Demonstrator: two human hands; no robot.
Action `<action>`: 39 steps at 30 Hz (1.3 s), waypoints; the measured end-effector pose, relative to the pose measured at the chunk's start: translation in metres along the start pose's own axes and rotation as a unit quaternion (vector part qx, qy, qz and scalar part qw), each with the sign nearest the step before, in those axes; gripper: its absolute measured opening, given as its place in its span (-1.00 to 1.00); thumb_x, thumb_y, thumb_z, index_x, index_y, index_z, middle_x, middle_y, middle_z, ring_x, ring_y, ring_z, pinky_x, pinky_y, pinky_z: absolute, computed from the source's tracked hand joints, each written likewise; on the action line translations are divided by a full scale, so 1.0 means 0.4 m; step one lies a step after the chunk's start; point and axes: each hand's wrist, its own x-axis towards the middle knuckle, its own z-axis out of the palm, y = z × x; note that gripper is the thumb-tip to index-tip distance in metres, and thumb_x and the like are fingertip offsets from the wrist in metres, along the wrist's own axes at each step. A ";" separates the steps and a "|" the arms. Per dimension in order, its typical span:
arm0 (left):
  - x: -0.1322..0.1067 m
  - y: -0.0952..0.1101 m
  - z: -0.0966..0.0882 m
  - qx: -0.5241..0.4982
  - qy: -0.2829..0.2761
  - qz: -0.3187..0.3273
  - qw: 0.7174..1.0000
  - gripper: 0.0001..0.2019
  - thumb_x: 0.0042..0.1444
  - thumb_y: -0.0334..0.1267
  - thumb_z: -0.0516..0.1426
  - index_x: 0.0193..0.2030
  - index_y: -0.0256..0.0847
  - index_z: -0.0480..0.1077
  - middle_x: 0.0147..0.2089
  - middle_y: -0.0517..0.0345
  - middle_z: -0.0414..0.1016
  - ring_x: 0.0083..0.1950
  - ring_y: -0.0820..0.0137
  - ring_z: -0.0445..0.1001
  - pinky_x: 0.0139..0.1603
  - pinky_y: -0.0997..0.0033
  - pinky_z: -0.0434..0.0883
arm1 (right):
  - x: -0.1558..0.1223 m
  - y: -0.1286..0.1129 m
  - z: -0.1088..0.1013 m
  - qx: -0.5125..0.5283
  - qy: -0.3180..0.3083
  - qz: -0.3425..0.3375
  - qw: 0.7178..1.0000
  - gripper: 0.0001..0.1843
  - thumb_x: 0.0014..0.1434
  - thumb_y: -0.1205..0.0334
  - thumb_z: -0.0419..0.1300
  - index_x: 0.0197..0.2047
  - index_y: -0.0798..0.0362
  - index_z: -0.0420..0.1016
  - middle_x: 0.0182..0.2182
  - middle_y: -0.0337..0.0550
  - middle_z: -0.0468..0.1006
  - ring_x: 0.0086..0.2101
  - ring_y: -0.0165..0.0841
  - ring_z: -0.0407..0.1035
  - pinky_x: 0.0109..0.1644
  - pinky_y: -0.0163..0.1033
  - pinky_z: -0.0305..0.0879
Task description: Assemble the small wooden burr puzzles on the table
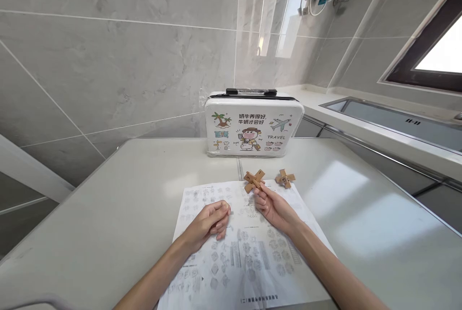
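Observation:
Held up between the thumb and fingers of my right hand (269, 204) is a wooden interlocking puzzle (253, 181), its tan bars crossed like an X with small dark marks on them. My left hand (211, 222) hovers lower and to the left, its fingers curled closed; nothing shows in it, though the palm is turned out of sight. A second wooden cross puzzle (285, 178) lies to the right, by the far right corner of the printed sheet (238, 281). Both hands are above this sheet, which carries rows of grey diagrams and appears upside down from here.
A white cartoon-printed carrying case (254, 127) in clear plastic stands at the back of the pale table (119, 213). Behind it rises a grey tiled wall. A counter with a sink (397, 122) runs along the right, beneath a window; pipes and cables hang above.

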 end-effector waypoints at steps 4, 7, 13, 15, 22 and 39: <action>-0.001 0.002 0.003 -0.002 0.002 0.001 1.000 -0.60 0.30 0.10 0.25 -0.27 -0.21 0.34 -0.55 0.44 0.08 -0.58 0.59 -0.09 -0.52 0.55 0.24 | 0.010 -0.001 -0.014 0.021 0.017 -0.015 1.000 -0.79 0.26 0.08 0.43 -0.19 -0.02 0.54 -0.23 -0.25 0.53 -0.52 -0.51 0.15 -0.47 -0.32 0.25; -0.001 0.002 0.002 -0.002 0.002 0.000 1.000 -0.60 0.30 0.10 0.25 -0.26 -0.21 0.34 -0.55 0.43 0.09 -0.58 0.59 -0.08 -0.52 0.55 0.24 | 0.013 -0.002 -0.017 -0.006 0.024 -0.025 0.999 -0.76 0.26 0.03 0.41 -0.11 -0.05 0.55 -0.18 -0.21 0.58 -0.52 -0.48 0.16 -0.48 -0.28 0.24; -0.001 0.001 0.001 -0.002 0.002 -0.001 1.000 -0.61 0.29 0.09 0.26 -0.27 -0.21 0.33 -0.55 0.43 0.10 -0.58 0.60 -0.08 -0.52 0.55 0.24 | -0.014 0.006 0.021 -0.109 -0.007 -0.017 0.994 -0.66 0.26 -0.04 0.41 -0.05 0.01 0.56 -0.24 -0.18 0.57 -0.47 -0.46 0.26 -0.42 -0.30 0.22; -0.001 0.003 0.005 -0.004 0.001 -0.003 1.000 -0.62 0.28 0.07 0.27 -0.29 -0.20 0.32 -0.56 0.43 0.09 -0.58 0.60 -0.07 -0.52 0.55 0.23 | -0.027 0.010 0.041 -0.165 -0.039 -0.004 0.985 -0.64 0.25 -0.03 0.43 -0.06 0.04 0.55 -0.25 -0.16 0.57 -0.45 -0.45 0.30 -0.39 -0.30 0.21; 0.002 0.010 0.015 -0.004 0.010 -0.018 1.000 -0.64 0.30 0.04 0.25 -0.28 -0.22 0.36 -0.55 0.42 0.13 -0.59 0.60 -0.06 -0.52 0.53 0.25 | -0.044 0.015 0.065 -0.271 -0.103 -0.001 0.957 -0.59 0.24 -0.09 0.42 -0.06 0.06 0.53 -0.26 -0.14 0.61 -0.46 -0.44 0.30 -0.31 -0.24 0.21; 0.002 0.009 0.010 -0.011 0.002 -0.016 1.000 -0.70 0.31 -0.04 0.26 -0.27 -0.22 0.37 -0.54 0.40 0.13 -0.58 0.59 -0.05 -0.50 0.52 0.26 | -0.043 0.017 0.060 -0.288 -0.104 -0.001 0.952 -0.57 0.25 -0.12 0.39 -0.05 0.05 0.53 -0.26 -0.13 0.62 -0.45 -0.42 0.31 -0.29 -0.22 0.23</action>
